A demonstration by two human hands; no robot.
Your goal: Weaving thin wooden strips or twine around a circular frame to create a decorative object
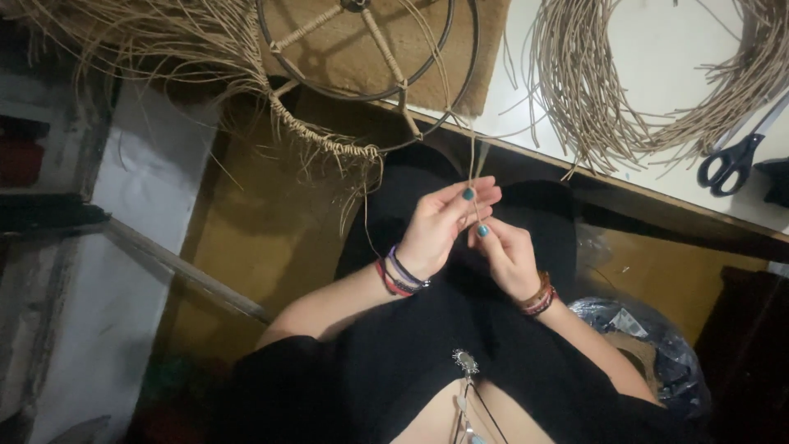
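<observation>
Hands, two, held together over the lap. Left hand and right hand both pinch one thin rattan strand; each grip is clamped on it, fingertips nearly touching.

Strand: runs straight up from the grip to the round metal frame, meeting its rim near the desk edge.

Frame: just above the grip, part-wrapped with woven cane along its lower-left rim; loose fibre ends hang up and left of it.

Desk: white, its edge crossing diagonally up and right of the grip, close by.

Rattan coil: on the desk, well right of the grip.

Scissors: far right, near the desk edge.

Open room: dim floor to the left of the grip; lap below.
</observation>
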